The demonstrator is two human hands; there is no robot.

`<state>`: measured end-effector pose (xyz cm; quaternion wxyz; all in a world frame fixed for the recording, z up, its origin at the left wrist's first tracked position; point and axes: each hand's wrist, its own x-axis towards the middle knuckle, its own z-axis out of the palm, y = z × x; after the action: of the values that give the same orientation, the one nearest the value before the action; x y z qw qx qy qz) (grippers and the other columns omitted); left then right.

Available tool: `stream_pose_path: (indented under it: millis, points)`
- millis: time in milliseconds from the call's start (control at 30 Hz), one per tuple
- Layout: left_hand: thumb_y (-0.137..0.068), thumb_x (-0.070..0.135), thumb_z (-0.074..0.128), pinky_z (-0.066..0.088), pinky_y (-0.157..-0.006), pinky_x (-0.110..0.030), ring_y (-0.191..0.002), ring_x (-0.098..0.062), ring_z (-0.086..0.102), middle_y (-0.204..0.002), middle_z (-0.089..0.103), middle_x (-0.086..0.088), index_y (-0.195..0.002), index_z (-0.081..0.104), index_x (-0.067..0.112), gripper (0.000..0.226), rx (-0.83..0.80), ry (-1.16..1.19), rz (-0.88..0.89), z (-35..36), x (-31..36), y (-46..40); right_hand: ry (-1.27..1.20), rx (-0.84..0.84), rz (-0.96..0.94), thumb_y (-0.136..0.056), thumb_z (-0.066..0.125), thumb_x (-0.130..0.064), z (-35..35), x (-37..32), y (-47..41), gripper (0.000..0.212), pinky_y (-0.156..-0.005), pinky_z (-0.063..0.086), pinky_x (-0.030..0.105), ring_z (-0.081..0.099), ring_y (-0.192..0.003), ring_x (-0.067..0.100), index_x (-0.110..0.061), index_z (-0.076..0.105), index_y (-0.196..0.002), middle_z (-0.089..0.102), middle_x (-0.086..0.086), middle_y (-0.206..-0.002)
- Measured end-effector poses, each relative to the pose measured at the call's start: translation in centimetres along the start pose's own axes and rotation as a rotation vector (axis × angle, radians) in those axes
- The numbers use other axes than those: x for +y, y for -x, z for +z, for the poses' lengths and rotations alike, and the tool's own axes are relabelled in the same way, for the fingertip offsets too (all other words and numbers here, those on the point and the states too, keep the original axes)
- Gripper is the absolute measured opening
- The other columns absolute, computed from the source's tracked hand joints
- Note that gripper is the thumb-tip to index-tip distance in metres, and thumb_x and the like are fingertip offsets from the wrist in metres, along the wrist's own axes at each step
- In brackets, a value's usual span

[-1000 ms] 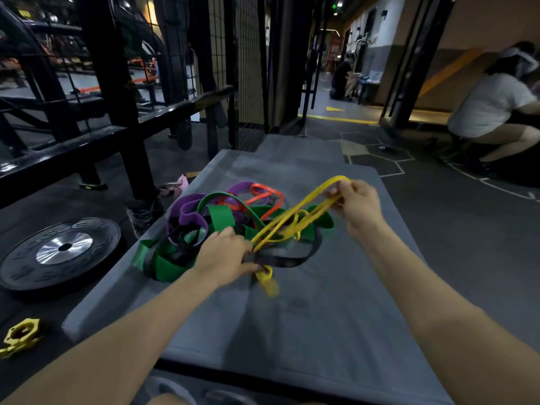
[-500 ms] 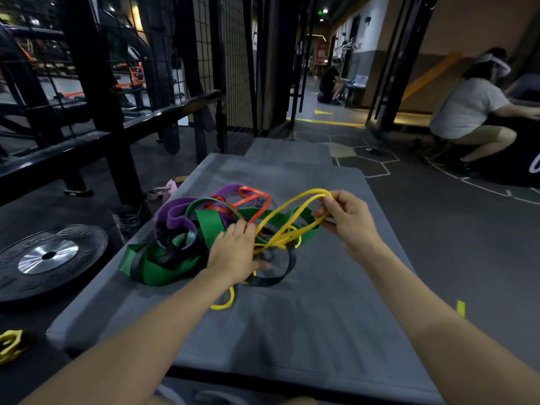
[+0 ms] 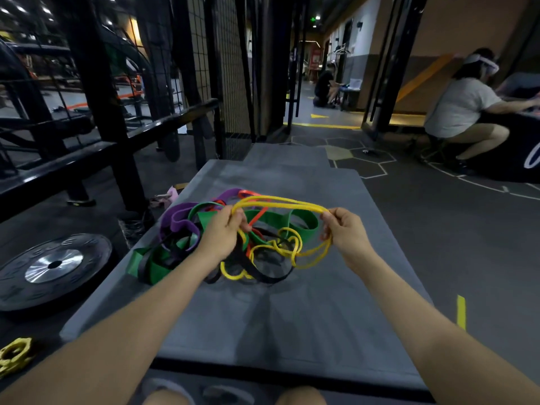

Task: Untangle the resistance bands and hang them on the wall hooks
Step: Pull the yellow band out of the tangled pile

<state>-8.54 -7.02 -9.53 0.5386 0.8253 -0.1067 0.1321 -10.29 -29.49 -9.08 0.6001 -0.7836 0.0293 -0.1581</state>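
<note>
Grey padding covers the bench (image 3: 292, 331), which runs away from the viewer; its near part is bare. Beyond that, both forearms reach to the tangle of resistance bands lying on the pad's middle. Left hand (image 3: 220, 235): grip pinched shut on one end of the yellow band (image 3: 280, 200), fingers curled round its strands above the pile. Right hand (image 3: 344, 232): grip likewise closed round the other end of the same band, so that its upper strands are drawn taut between the two hands. Lower loops of yellow hang slack, kinked and touching a black band (image 3: 271, 277) that lies flat on the pad. Behind and left of the hands lie a wide green band (image 3: 157, 266), a purple band (image 3: 178, 222) and an orange band (image 3: 257, 216), all interlaced. Judgement: the yellow band is thin, light, limp and stretchy, so pulling hard would likely tighten the crossings; better to hold it at a free strand near each crossing and feed loops through one at a time. The wide bands look heavier and grippy, apt to drag neighbours along. On the floor to the left rests a weight plate (image 3: 52, 267). No wall hooks can be made out; hanging is not yet begun.
</note>
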Motion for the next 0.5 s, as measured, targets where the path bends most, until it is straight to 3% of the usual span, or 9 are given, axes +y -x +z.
stream_pose_path:
  millis: [133, 233, 300, 400, 500]
  points:
    - [-0.099, 0.006, 0.033, 0.039, -0.071, -0.037, -0.055, -0.009, 0.051, -0.058, 0.044, 0.004, -0.07, 0.044, 0.016, 0.032, 0.065, 0.242, -0.013, -1.7, 1.9, -0.5, 0.295, -0.141, -0.095, -0.091, 0.055, -0.011, 0.6, 1.2, 1.1, 0.02, -0.058, 0.038, 0.029, 0.046, -0.051, 0.011, -0.016, 0.052, -0.072, 0.051, 0.0, -0.055]
    - [-0.1, 0.006, 0.029, 0.042, -0.067, -0.032, -0.046, -0.004, 0.046, -0.055, 0.039, 0.005, -0.071, 0.042, 0.012, 0.032, 0.062, 0.425, -0.061, -2.4, 4.1, -0.5, 0.691, -0.326, -0.141, -0.087, 0.059, -0.013, 0.7, 2.2, 2.3, 0.011, -0.061, 0.03, 0.027, 0.051, -0.07, 0.021, -0.009, 0.057, -0.077, 0.05, 0.005, -0.071]
    - [-0.1, 0.006, 0.028, 0.049, -0.064, -0.028, -0.051, -0.009, 0.05, -0.059, 0.038, 0.0, -0.07, 0.041, 0.012, 0.033, 0.126, 0.59, -0.145, -3.2, 5.2, -0.4, 0.83, -0.373, -0.163, -0.086, 0.057, -0.01, 0.5, 3.4, 2.8, 0.008, -0.064, 0.029, 0.027, 0.057, -0.088, 0.029, -0.006, 0.062, -0.082, 0.045, 0.005, -0.083]
    - [-0.1, 0.007, 0.028, 0.048, -0.073, -0.03, -0.069, -0.017, 0.055, -0.068, 0.046, -0.007, -0.072, 0.042, 0.01, 0.032, 0.14, 0.611, -0.23, -4.5, 5.0, -0.3, 0.839, -0.316, -0.064, -0.09, 0.056, -0.017, 0.1, 4.6, 2.9, 0.014, -0.065, 0.025, 0.027, 0.055, -0.094, 0.036, -0.013, 0.052, -0.077, 0.046, 0.012, -0.088]
    - [-0.101, 0.009, 0.032, 0.046, -0.074, -0.029, -0.078, -0.017, 0.058, -0.076, 0.055, -0.006, -0.079, 0.049, 0.011, 0.028, 0.025, 0.413, -0.305, -5.4, 4.0, 0.3, 0.727, -0.149, -0.011, -0.089, 0.059, -0.016, -0.4, 3.8, 2.5, 0.019, -0.062, 0.028, 0.028, 0.057, -0.087, 0.038, -0.001, 0.056, -0.077, 0.059, 0.021, -0.085]
